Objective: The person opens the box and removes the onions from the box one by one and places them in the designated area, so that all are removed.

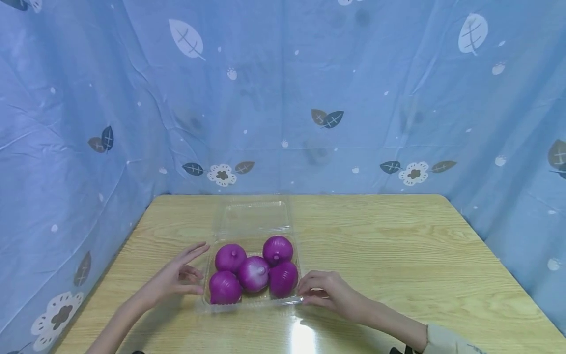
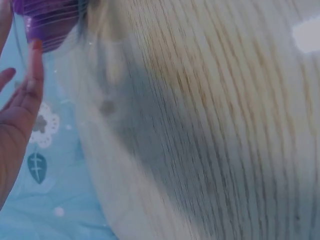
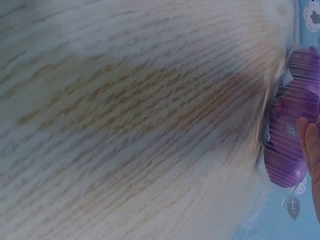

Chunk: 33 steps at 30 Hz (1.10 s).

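Observation:
A clear plastic clamshell box [image 1: 247, 306] lies on the table with its lid [image 1: 255, 216] folded back, away from me. Several purple onions fill it, among them a paler middle onion [image 1: 254, 273] and a front-left onion [image 1: 224, 288]. My left hand [image 1: 177, 278] is at the box's left side, thumb and fingers spread, fingertips right at the wall. At the front-right corner, my right hand [image 1: 329, 292] has its fingertips against the rim. In the right wrist view its fingers [image 3: 304, 137] lie fairly straight along the clear wall, with onions [image 3: 287, 135] showing through.
The wooden table [image 1: 398, 255] extends to the right of the box. A blue patterned curtain [image 1: 283, 98] hangs behind it and along both sides. Light glares off the table's front [image 1: 303, 337].

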Each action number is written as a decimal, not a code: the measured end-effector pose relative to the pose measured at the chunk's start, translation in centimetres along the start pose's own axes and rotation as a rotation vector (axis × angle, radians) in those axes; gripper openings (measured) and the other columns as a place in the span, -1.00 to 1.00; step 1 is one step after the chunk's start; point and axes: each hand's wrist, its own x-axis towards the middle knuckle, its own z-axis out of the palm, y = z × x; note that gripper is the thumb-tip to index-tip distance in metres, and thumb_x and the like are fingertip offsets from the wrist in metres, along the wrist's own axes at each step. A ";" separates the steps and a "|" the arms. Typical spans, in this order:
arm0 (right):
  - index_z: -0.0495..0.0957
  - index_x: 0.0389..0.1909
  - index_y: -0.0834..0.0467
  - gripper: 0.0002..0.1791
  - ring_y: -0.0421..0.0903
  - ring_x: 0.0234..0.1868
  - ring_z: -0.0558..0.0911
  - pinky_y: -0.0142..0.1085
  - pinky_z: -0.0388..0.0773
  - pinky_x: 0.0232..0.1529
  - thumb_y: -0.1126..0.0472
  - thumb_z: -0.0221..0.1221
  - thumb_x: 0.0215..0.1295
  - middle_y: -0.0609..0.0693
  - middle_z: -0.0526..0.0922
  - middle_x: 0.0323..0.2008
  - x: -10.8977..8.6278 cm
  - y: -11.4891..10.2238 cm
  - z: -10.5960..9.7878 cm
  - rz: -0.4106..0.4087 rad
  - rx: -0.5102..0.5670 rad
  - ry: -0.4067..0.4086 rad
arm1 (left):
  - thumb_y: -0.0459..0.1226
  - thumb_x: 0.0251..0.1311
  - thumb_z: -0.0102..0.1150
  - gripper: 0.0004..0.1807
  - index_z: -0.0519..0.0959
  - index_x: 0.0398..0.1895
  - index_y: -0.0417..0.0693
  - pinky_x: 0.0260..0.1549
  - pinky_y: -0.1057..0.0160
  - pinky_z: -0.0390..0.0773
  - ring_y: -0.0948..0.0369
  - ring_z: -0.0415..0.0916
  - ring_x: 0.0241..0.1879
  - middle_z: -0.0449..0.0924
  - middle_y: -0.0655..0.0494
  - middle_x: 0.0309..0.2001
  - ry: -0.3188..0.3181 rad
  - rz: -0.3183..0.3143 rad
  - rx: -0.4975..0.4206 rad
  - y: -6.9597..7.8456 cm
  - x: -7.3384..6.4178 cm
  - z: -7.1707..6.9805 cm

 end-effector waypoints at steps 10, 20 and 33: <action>0.60 -0.19 0.28 -0.86 -0.07 -0.08 0.64 -0.43 0.61 -0.12 0.41 0.20 0.24 0.14 0.62 -0.10 0.1 -0.2 -0.3 0.043 -0.021 -0.048 | -0.38 -0.05 0.43 -0.39 0.46 0.11 -0.44 -0.05 0.27 0.60 0.25 0.57 -0.06 0.25 -0.38 0.27 -0.043 -0.064 -0.163 0.1 -0.3 -0.2; 0.49 0.08 0.31 -0.63 -0.01 -0.01 0.60 -0.23 0.58 0.04 0.28 0.22 0.27 0.21 0.55 0.06 0.8 0.2 -3.3 0.167 0.164 -0.079 | -0.43 -0.03 0.40 -0.81 0.62 -0.32 -0.26 0.01 0.21 0.56 0.10 0.57 -0.03 0.15 -0.39 0.32 -0.065 -0.027 -0.231 0.1 -0.3 -0.4; 0.37 0.21 0.41 -0.36 0.03 0.33 0.35 -0.09 0.21 0.35 0.40 0.33 0.07 0.28 0.41 0.24 4.1 3.9 -5.1 0.257 0.590 -0.287 | -0.43 -0.04 0.41 -0.79 0.57 -0.37 -0.33 0.06 0.28 0.54 0.10 0.57 -0.03 0.07 -0.52 0.32 -0.117 -0.007 -0.234 0.0 -0.2 -0.5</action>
